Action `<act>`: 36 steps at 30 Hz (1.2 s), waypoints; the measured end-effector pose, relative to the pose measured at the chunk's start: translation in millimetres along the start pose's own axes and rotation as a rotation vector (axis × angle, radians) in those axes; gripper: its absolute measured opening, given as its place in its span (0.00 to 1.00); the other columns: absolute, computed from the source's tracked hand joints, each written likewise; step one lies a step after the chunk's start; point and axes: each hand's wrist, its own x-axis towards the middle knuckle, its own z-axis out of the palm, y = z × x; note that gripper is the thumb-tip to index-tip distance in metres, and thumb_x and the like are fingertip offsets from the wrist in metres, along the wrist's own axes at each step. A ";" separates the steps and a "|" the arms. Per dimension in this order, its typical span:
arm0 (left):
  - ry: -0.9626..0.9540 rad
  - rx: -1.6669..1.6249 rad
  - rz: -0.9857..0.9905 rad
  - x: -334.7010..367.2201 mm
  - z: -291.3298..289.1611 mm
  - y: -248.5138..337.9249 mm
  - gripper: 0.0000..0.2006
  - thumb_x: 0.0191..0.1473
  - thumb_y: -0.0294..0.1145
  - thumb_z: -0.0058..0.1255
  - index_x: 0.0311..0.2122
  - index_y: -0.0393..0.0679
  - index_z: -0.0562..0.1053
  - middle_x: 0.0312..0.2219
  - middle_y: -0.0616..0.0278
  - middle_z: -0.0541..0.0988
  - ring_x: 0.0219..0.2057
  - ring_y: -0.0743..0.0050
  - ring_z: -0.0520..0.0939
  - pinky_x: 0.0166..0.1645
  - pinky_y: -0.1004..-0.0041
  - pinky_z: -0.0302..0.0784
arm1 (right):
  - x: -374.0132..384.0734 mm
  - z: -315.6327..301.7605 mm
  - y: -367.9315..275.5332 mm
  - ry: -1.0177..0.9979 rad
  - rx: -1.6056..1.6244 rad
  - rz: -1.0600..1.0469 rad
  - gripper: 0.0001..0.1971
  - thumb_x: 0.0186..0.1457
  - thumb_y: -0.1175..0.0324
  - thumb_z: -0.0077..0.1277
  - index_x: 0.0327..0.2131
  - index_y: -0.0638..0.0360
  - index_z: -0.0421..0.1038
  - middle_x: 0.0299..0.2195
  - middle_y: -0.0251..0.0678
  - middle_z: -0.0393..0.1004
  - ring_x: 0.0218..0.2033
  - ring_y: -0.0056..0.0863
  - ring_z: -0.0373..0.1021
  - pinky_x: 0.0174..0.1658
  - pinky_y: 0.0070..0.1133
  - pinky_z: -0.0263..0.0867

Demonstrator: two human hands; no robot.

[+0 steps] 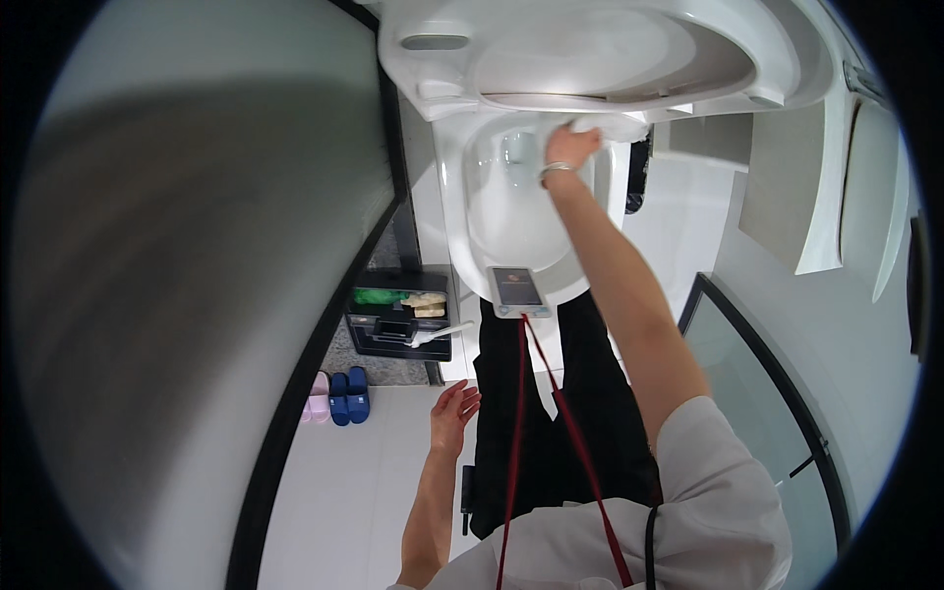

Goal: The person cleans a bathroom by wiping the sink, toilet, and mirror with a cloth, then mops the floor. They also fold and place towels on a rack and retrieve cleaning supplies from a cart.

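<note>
While the right hand (572, 147) is apparently gripping white cloth (621, 126), the lanyard device (516, 292) is dangling bodyward of that grip; leaning could dunk it. Left hand (454, 411) is hanging open.

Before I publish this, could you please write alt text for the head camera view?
A person's right hand holds what looks like a white cloth at the far right of a white toilet bowl. The left hand hangs empty, fingers loosely open, while a small device on a red lanyard dangles before the person's dark trousers.
</note>
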 end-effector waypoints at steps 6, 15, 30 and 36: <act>0.019 -0.064 0.035 -1.2 -29.8 23.0 0.15 0.60 0.34 0.42 0.50 0.39 0.67 0.40 0.55 0.75 0.43 0.66 0.77 0.49 0.69 0.73 | -68.8 23.9 -41.0 -0.215 0.224 -0.319 0.23 0.48 0.69 0.47 0.49 0.68 0.61 0.53 0.57 0.56 0.56 0.54 0.52 0.58 0.34 0.53; -0.018 -0.140 0.040 2.2 -46.5 30.5 0.14 0.60 0.34 0.42 0.49 0.40 0.68 0.41 0.56 0.75 0.42 0.68 0.77 0.48 0.70 0.73 | -55.0 -16.3 -43.6 -0.286 -0.244 -0.324 0.19 0.48 0.65 0.45 0.45 0.58 0.65 0.47 0.53 0.62 0.43 0.50 0.67 0.44 0.36 0.66; -0.066 -0.048 0.157 10.1 -13.6 50.4 0.16 0.59 0.36 0.42 0.50 0.41 0.68 0.41 0.56 0.76 0.42 0.68 0.77 0.48 0.71 0.73 | -222.7 -54.6 163.7 -0.939 -0.776 -1.404 0.21 0.56 0.58 0.40 0.54 0.44 0.60 0.56 0.28 0.58 0.55 0.35 0.57 0.51 0.39 0.58; -0.071 0.079 0.380 3.2 66.0 126.4 0.19 0.59 0.40 0.44 0.51 0.40 0.67 0.44 0.57 0.74 0.41 0.69 0.77 0.45 0.72 0.73 | -73.7 -159.7 267.3 -0.706 -0.915 -1.212 0.15 0.56 0.64 0.39 0.47 0.44 0.69 0.55 0.30 0.60 0.55 0.42 0.56 0.56 0.47 0.52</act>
